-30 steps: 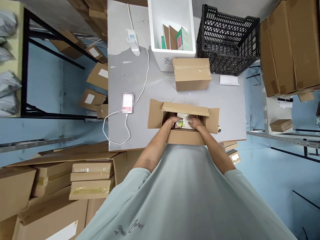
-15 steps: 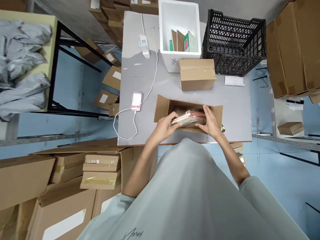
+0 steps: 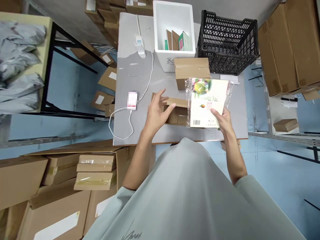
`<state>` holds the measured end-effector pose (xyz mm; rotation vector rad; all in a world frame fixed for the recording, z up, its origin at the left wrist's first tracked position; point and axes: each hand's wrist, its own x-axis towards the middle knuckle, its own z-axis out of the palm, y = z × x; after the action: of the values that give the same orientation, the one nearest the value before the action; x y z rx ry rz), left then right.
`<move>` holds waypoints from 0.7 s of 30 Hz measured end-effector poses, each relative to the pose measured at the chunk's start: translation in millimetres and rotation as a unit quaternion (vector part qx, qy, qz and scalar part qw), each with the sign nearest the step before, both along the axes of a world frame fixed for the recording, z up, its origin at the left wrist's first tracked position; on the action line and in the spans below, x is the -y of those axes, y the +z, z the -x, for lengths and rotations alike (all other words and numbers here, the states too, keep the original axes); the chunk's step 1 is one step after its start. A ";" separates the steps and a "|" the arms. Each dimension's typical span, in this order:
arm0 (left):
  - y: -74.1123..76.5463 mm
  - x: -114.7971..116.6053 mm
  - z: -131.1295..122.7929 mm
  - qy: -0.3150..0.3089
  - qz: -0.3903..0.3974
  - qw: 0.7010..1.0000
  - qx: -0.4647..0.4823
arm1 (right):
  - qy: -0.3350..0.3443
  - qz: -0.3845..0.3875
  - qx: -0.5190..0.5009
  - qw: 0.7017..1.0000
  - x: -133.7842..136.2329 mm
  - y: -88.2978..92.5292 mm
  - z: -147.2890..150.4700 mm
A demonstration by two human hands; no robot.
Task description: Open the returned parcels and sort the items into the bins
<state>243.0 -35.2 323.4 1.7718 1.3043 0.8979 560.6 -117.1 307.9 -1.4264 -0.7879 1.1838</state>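
Note:
My right hand (image 3: 223, 120) grips a notebook (image 3: 207, 111) in a clear plastic sleeve, thumb on its front. The cover is cream, with green fruit at the top, printed lettering and a barcode. It is raised over the right part of an open cardboard box (image 3: 178, 115) and hides that side. My left hand (image 3: 157, 111) hovers at the box's left end with fingers apart and nothing in it. The visible part of the box interior shows bare cardboard.
Behind the open box stand a closed carton (image 3: 192, 66), a white foam bin (image 3: 175, 61) holding cards and boxes, and a black crate (image 3: 227, 46). A white cable (image 3: 150, 73) runs along the table's left side. Stacked cartons (image 3: 96, 170) are at lower left.
The plastic-wrapped notebook has come up out of the box and turned its cover to face me. My left hand has let go of it and moved left; my right hand has carried it right.

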 end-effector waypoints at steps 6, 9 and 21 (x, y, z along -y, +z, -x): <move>-30.1 13.9 -52.4 -0.149 0.202 0.968 -0.015 | -0.072 0.029 -0.078 0.994 8.7 -32.0 -31.7; -30.0 25.6 -72.7 -0.258 0.209 0.939 -0.092 | -0.117 0.042 -0.100 0.987 16.7 -48.2 -53.8; -61.2 32.0 -91.1 -0.272 0.093 0.893 -0.346 | -0.129 0.064 -0.032 0.989 57.3 -59.3 -98.0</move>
<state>334.1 -67.2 262.2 2.2180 1.1266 -0.1975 658.6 -174.4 248.6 -1.5355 -0.4726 1.0876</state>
